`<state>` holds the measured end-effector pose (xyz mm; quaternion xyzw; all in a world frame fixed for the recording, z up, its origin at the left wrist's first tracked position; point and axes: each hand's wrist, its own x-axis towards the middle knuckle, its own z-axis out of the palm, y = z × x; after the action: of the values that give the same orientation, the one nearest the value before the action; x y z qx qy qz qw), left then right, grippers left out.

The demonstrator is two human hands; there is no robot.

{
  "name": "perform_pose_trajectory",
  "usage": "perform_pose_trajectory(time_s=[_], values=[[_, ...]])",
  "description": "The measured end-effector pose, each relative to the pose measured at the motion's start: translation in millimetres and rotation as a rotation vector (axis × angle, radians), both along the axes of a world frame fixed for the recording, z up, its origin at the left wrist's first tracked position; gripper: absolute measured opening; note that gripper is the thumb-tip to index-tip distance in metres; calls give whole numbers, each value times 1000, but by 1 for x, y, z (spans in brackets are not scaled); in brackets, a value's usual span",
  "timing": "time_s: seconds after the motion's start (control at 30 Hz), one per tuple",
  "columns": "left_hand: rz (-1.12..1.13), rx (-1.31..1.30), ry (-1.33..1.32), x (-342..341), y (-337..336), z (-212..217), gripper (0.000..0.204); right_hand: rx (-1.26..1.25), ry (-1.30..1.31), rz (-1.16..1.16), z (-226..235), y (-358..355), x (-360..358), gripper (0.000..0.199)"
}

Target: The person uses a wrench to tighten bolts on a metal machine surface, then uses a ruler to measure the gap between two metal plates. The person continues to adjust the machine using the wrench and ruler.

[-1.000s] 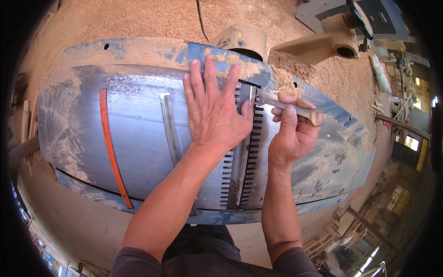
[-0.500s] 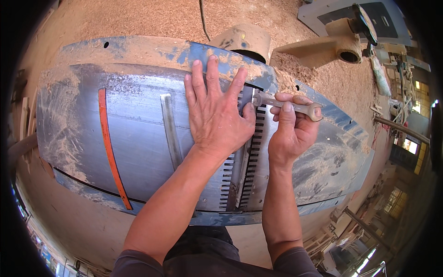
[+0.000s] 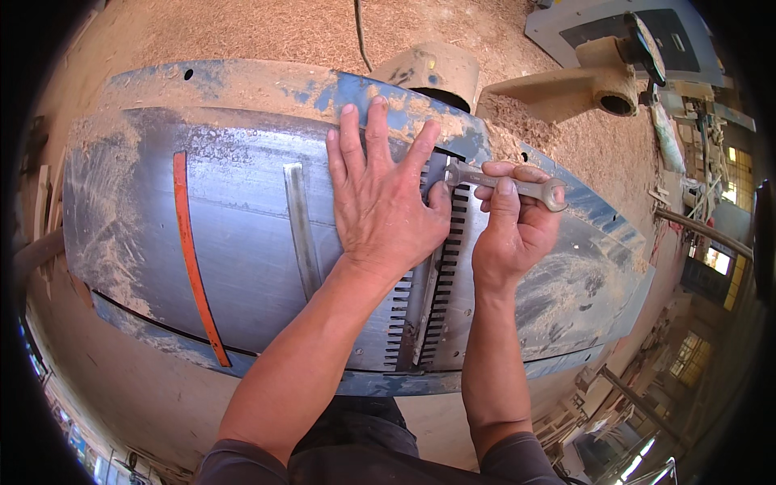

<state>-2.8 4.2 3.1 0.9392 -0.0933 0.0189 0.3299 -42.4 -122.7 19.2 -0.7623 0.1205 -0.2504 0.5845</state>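
L hand (image 3: 378, 202) flat, fingers spread, pressing on grey machine table (image 3: 242, 242) near far edge, just beside toothed slot (image 3: 428, 299). R hand (image 3: 511, 226) fist-wrapped round wrench (image 3: 505, 182) shank; wrench head at slot's far end. Orange strip (image 3: 194, 259) twd left edge. Sawdust (image 3: 267, 32) beyond.

Left hand (image 3: 380, 202) flat on the grey machine table (image 3: 242, 242), fingers spread, just left of the toothed slot (image 3: 428, 307). Right hand (image 3: 517, 226) closed around a metal wrench (image 3: 505, 179), just right of the slot. Wrench head at the top end of the slot. Orange strip (image 3: 194, 259) far left of the slot. Sawdust (image 3: 267, 32) on the floor beyond the table.
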Motion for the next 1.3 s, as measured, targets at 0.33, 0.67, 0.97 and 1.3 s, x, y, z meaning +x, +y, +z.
perform_pose_trajectory(time_s=[0.33, 0.67, 0.97, 1.3], values=[[6, -7, 4, 0, -1, 1, 69, 31, 3, 4, 2, 1, 1, 18], [10, -5, 2, 0, 0, 1, 68, 2, 9, 16, 4, 0, 4, 17], [7, -25, -16, -1, 0, -1, 66, -5, -2, -4, 4, 0, 1, 15], [11, -22, -14, -1, -1, -1, 65, -14, 8, 34, 2, -2, 0, 17]])
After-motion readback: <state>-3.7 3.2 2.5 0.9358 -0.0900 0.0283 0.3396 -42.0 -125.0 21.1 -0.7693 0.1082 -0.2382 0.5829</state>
